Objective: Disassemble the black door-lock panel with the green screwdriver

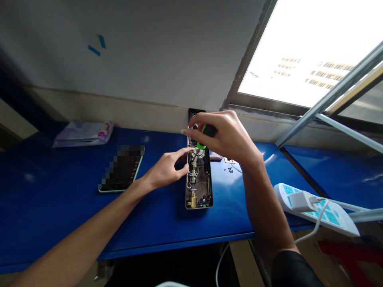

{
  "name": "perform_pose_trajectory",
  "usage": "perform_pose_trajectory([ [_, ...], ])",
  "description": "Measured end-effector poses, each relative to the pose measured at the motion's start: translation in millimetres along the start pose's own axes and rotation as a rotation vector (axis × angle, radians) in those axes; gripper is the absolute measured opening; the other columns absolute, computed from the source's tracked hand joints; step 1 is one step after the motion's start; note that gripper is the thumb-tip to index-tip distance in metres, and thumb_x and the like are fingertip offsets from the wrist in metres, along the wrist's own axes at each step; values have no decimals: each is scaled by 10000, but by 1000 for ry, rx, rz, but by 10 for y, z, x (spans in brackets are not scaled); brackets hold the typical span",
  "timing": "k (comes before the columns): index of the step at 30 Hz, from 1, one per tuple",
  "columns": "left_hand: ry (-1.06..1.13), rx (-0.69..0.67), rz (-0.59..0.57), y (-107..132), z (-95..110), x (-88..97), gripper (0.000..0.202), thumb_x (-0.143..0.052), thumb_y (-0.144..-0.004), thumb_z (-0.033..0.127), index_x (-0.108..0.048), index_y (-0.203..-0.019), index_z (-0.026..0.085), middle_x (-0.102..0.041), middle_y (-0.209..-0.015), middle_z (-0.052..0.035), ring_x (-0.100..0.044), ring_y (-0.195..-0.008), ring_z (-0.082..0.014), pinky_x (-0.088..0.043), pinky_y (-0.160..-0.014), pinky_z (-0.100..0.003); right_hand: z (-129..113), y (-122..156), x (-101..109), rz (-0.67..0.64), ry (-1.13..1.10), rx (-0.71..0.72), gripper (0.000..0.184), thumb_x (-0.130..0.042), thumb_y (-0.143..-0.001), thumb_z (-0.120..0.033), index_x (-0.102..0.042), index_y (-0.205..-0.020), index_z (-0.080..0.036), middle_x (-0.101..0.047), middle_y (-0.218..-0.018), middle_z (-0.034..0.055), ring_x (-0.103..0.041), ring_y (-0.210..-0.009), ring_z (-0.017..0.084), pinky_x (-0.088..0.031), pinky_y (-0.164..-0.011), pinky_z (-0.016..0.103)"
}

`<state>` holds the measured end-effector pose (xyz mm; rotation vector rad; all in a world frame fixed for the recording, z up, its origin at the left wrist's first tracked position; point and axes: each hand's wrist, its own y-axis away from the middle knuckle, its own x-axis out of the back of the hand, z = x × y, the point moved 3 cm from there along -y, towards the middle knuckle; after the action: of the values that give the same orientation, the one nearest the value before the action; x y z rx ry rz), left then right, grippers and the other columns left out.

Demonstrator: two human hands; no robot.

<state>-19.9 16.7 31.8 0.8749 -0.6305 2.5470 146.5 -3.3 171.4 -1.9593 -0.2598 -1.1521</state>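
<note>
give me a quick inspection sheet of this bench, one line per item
surface: blue table, glossy
job's things: opened device lying flat, innards showing; screwdriver with green and black handle, pointing down into its upper part
clutter: phone left of the device; pale pouch at back left; small black screws right of the device
grips: left hand fingertips at the device's left edge; right hand closed round the screwdriver
cables: charger plugged into power strip at the right; white cable trailing off the table
surroundings: pale wall with blue tape marks; window upper right
</note>
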Motion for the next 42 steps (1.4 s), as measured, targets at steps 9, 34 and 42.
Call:
perform_pose_trajectory([
  [9, 13, 0, 15, -5, -37, -24, 565, -612, -889, 332, -606, -1440, 209, -793, -1180, -32, -756, -1051, -224, -575, -977, -302, -2, 1, -3, -58, -84, 69, 255, -553, -992, -253, -770, -1084, -157, -762, -916, 33, -654, -767, 114, -450, -720, 254],
  [34, -9, -26, 34, -5, -50, -16, 561, -637, -879, 316, -616, -1433, 228, -800, -1138, -16, -761, -1038, -209, -577, -954, -276, 8, 21, 43, -81, -74, 60, 335, -533, -970, -178, -762, -1212, -149, -786, -979, 47, -680, -779, 115, -486, -731, 267],
  [42, -11, -21, 22, 5, -43, -17, 566, -630, -887, 302, -601, -1447, 223, -800, -1162, -19, -760, -1047, -209, -575, -950, -280, 5, 9, 35, -14, -17, 47, 277, -629, -950, -261, -756, -1166, -144, -759, -888, 34, -629, -708, 111, -452, -684, 262],
])
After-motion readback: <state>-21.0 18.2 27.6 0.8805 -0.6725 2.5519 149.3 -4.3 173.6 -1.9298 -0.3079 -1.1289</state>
